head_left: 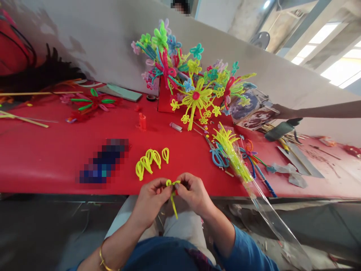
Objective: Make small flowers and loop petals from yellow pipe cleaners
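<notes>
Both my hands meet just over the table's front edge, pinching one yellow pipe cleaner [174, 205]. My left hand [150, 201] grips it beside a small bent loop. On the other side my right hand [196, 194] has thumb and fingers closed on the same stem, and a free end hangs down between the hands. Beyond them, several looped yellow pipe-cleaner petals [146, 164] lie in a row on the red tabletop. To the right rests a clear sleeve with a bundle of yellow pipe cleaners [236, 158], next to blue-handled scissors [219, 158].
Colourful pipe-cleaner flowers [194, 96] stand in a red box [165, 99] at the back. Another person's arm [318, 111] reaches in from the right. A blurred dark item [103, 162] lies left. A red glue-stick-like cylinder [142, 121] stands mid-table.
</notes>
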A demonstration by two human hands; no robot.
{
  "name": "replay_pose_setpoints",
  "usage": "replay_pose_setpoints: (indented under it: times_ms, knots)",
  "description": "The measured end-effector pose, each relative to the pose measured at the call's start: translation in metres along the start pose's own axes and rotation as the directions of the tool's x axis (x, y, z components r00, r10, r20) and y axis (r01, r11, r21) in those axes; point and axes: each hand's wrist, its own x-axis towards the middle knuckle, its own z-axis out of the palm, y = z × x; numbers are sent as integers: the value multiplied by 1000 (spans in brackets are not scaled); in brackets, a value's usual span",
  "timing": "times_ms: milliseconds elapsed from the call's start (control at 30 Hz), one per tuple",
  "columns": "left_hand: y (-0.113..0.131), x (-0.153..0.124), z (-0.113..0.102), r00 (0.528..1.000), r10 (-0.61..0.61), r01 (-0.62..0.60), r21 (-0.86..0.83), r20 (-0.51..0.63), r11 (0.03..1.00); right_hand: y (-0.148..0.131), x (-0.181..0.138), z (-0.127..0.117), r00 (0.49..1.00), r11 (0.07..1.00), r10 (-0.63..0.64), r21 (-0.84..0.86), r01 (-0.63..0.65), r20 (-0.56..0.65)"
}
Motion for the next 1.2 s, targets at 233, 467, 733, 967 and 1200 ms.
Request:
replay_pose_setpoints:
  times_ms: [233,467,733,967,1200]
  knots:
    - [-4,-4,4,997,-65,56,-178,-44,982,0,0,-1,992,992,83,91,-92,94]
    - [-4,-1,4,989,-143,133,-236,-26,963,3,-1,0,982,918,-187,-362,161,-37]
    - [8,-1,-8,985,-172,166,-237,-6,957,13,7,-3,995,980,98,177,-93,-23]
    - [10,-2,-4,996,-84,84,-49,8,995,14,4,-4,996,975,80,211,-72,-31]
    - [7,-1,-6,994,-95,90,-88,-58,992,15,1,-1,991,923,111,362,-130,73]
